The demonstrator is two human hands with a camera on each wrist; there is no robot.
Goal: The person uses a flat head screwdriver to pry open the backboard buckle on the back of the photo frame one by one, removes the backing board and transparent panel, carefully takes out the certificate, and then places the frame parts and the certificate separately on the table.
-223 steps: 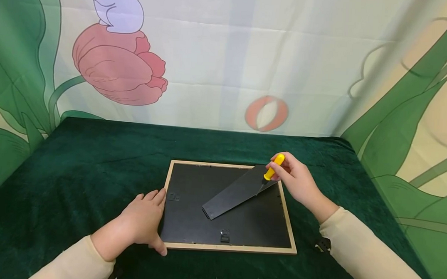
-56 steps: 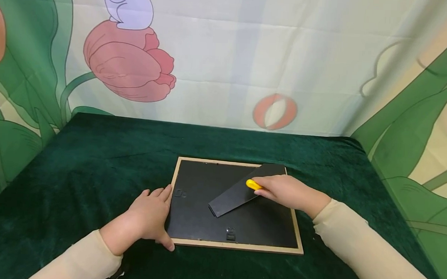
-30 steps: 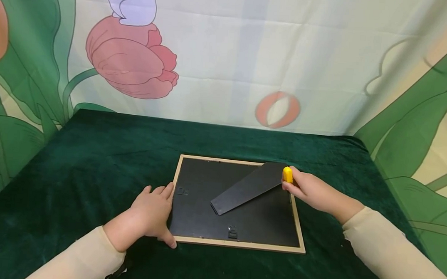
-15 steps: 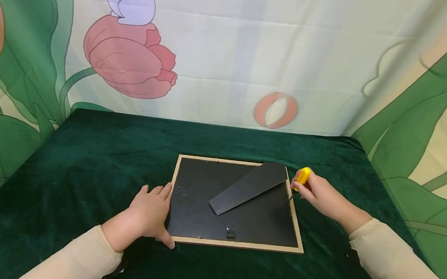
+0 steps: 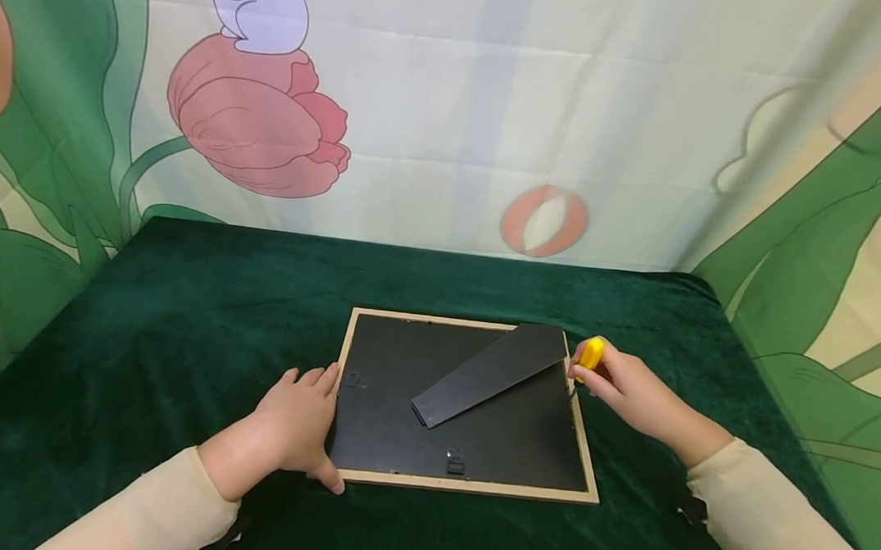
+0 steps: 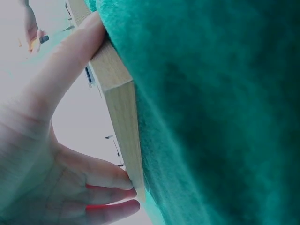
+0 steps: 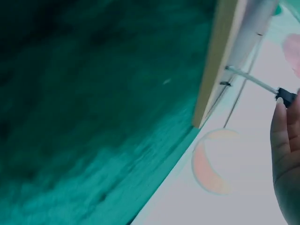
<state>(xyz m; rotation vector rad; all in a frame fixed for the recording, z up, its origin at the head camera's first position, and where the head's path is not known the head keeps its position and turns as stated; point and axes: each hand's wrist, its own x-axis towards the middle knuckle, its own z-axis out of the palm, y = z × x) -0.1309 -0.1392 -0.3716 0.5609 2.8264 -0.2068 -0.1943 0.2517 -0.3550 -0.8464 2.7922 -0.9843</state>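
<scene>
Left-hand grip (image 5: 297, 420), fingers spread, rests at 8 o'clock on black-backed wooden frame (image 5: 507, 442), flat on green velvet worktop (image 5: 262, 292). Right-hand grip (image 5: 631, 392) holds yellow-handled screwdriver (image 5: 592, 353), shifted off black stand leg (image 5: 491, 376) to 3 o'clock edge; likely working small dark tab (image 7: 226, 84).

In the grip of the right hand (image 5: 631, 392), the screwdriver (image 5: 589, 358) has a yellow handle (image 5: 594, 348), black collar (image 7: 285, 97) and greyish shaft (image 7: 257, 82); left of the grip, the frame (image 5: 468, 486) is pale wood, its back (image 5: 389, 437) and stand (image 5: 482, 378) black. The cloth (image 5: 262, 292) under the grip is dark green, the sleeve (image 5: 777, 507) behind it cream, and the backdrop (image 5: 426, 94) beyond it white, patterned with a pink flower (image 5: 248, 127), a lilac animal (image 5: 267, 17), a red-and-white ball (image 5: 515, 220) and green leaves (image 5: 786, 302).
</scene>
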